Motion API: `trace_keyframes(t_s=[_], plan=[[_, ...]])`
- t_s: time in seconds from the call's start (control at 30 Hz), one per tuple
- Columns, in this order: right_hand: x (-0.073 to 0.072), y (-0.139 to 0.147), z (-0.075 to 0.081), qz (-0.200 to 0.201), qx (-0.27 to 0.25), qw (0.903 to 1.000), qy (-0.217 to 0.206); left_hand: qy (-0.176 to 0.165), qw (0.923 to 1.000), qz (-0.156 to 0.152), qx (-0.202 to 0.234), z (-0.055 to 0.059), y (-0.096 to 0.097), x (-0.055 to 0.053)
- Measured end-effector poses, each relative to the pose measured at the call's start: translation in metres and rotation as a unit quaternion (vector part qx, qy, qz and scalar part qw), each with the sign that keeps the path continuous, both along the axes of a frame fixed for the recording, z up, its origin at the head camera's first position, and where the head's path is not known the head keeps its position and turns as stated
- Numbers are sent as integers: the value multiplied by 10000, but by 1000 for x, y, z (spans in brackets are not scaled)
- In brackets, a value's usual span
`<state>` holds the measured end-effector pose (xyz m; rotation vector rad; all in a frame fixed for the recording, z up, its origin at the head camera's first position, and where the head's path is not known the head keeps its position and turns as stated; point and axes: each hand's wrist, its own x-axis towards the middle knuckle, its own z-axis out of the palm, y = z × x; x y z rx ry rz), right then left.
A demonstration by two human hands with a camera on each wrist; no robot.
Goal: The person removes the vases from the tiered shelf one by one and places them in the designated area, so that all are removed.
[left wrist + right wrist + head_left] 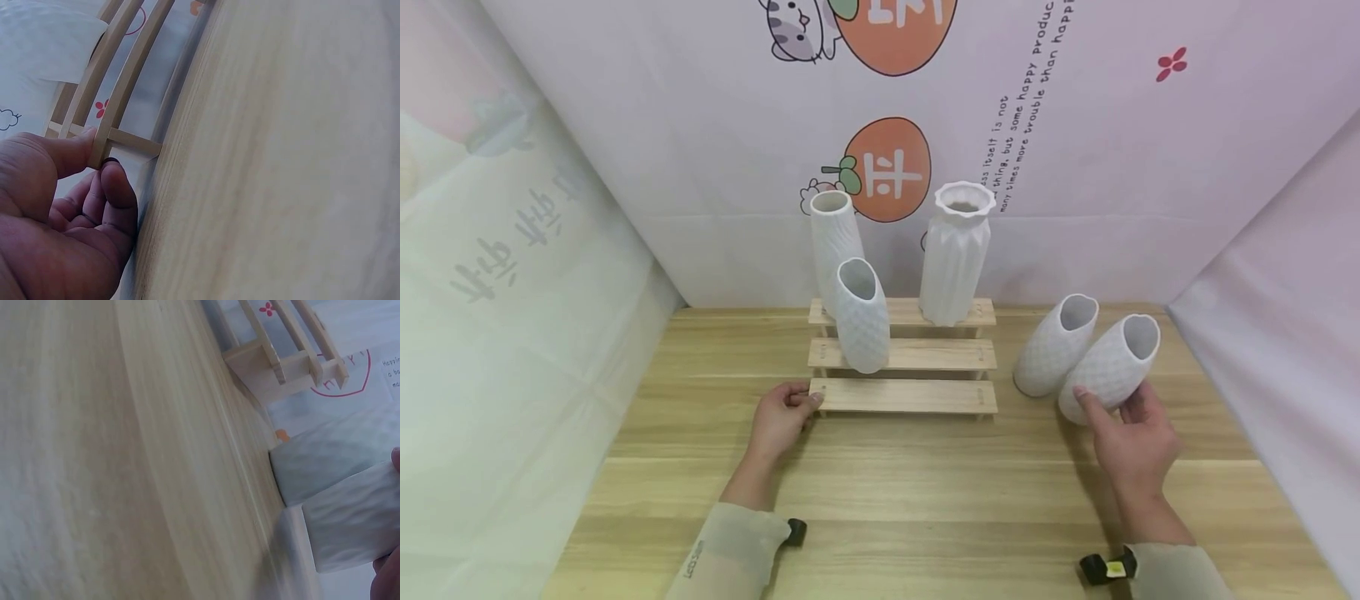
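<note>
A three-tier wooden stand stands near the back of the table. My left hand pinches the left end of its lowest shelf between thumb and fingers, seen closely in the left wrist view. At the right, my right hand grips a white textured vase low on its body. In the right wrist view the held vase's base shows close over the table. Right beside it, to the left, stands a similar white vase. On the middle shelf is another textured white vase.
The top shelf carries a tall white vase at the left and a fluted vase with a scalloped rim at the right. A printed white cloth hangs behind the wooden table, with more cloth along both sides.
</note>
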<state>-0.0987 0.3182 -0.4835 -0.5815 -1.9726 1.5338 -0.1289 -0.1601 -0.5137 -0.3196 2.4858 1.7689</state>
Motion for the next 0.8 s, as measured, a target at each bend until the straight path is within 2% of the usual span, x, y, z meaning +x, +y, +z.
trace_keyframes(t_s=[0.3, 0.57, 0.8], plan=[[-8, 8, -8, -8, 89, 10000, -31, 63, 9999, 7, 83, -1, 0, 0], [-14, 13, -6, 82, -186, 9996, -197, 84, 9999, 15, 72, 0, 1, 0], [-21, 16, -10, 68, -3, 9997, -252, 46, 10000, 80, 37, 0, 1, 0]])
